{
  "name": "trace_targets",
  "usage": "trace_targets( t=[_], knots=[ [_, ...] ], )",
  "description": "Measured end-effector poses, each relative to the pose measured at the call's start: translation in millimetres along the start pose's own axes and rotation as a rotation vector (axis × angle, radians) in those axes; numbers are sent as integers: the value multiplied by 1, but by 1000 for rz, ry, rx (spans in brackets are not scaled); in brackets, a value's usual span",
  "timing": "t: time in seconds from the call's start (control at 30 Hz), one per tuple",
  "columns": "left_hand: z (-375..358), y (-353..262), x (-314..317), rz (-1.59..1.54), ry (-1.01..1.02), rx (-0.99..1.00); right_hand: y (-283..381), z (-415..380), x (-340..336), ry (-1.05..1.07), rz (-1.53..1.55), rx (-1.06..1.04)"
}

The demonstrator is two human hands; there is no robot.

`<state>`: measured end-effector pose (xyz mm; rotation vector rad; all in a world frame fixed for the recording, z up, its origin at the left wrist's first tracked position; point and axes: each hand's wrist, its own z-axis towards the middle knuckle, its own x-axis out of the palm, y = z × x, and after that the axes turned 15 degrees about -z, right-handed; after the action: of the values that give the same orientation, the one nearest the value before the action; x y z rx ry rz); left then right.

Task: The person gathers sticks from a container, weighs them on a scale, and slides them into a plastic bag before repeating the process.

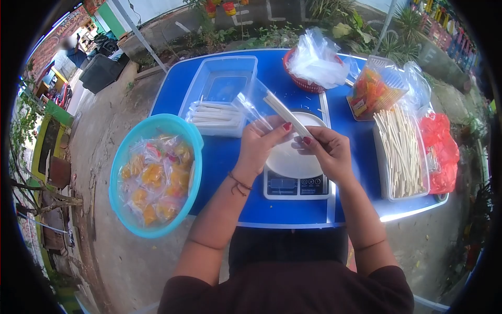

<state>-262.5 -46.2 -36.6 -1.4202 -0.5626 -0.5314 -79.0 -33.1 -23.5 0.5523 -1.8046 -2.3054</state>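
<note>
My left hand [263,143] pinches the mouth of a clear plastic bag [252,102] that sticks up and away from me. My right hand [328,148] holds a bundle of white sticks [286,115] whose far end reaches into the bag's opening. Both hands hover over a white digital kitchen scale [294,178] on the blue table [230,152].
A turquoise bowl [125,152] of packed orange snacks overhangs the table's left edge. A clear box [222,83] holds filled stick packets. At right, a tray of loose sticks [400,152], a bag of orange snacks [372,91], red bags [444,152]. A red basket of clear bags [314,63] stands at the back.
</note>
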Motion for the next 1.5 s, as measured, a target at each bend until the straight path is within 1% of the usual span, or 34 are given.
trace_targets(
  t=[0.1, 0.23, 0.33, 0.43, 0.53, 0.6, 0.7, 0.83, 0.93, 1.03, 1.13, 1.23, 1.33, 1.43, 1.5],
  knots=[
    [-1, -5, 4, -48, -65, -8, -9, 0, 2, -43, -137, -88],
    [-1, -5, 3, -36, -86, 11, -13, 0, 5, -114, -325, -215],
    [-2, -6, 4, -13, -100, 17, -3, -3, 8, -175, -506, -334],
    [-3, -5, 5, 25, -114, 34, -2, -5, 7, -168, -657, -431],
    [-4, -5, 5, 21, -131, 21, -8, -1, 8, -254, -815, -602],
    [-4, -4, 5, -12, -134, 8, -8, -2, 7, -269, -938, -646],
    [-4, -8, 2, -152, -60, -28, -10, -1, 7, -316, -1066, -712],
    [-4, -7, 6, -22, -75, 31, -13, 3, 6, -351, -1178, -772],
    [-2, -5, 6, 13, -85, 74, -13, 4, 6, -321, -1141, -747],
    [-1, -6, 4, 44, -70, 86, -13, 6, 7, -276, -878, -689],
    [-1, -8, 2, 46, -27, 67, -1, -2, 4, -190, -670, -378],
    [-1, -11, 1, 62, 10, 51, -5, -2, 3, -40, -253, -88],
    [-1, -11, 1, 84, 19, 52, -2, -1, -1, 11, -105, -18],
    [0, -11, 0, 112, -18, 36, -7, 0, -3, 24, -53, -16],
    [-1, -12, 1, 143, -66, 9, -8, 0, -2, -15, -59, -12]
  ],
)
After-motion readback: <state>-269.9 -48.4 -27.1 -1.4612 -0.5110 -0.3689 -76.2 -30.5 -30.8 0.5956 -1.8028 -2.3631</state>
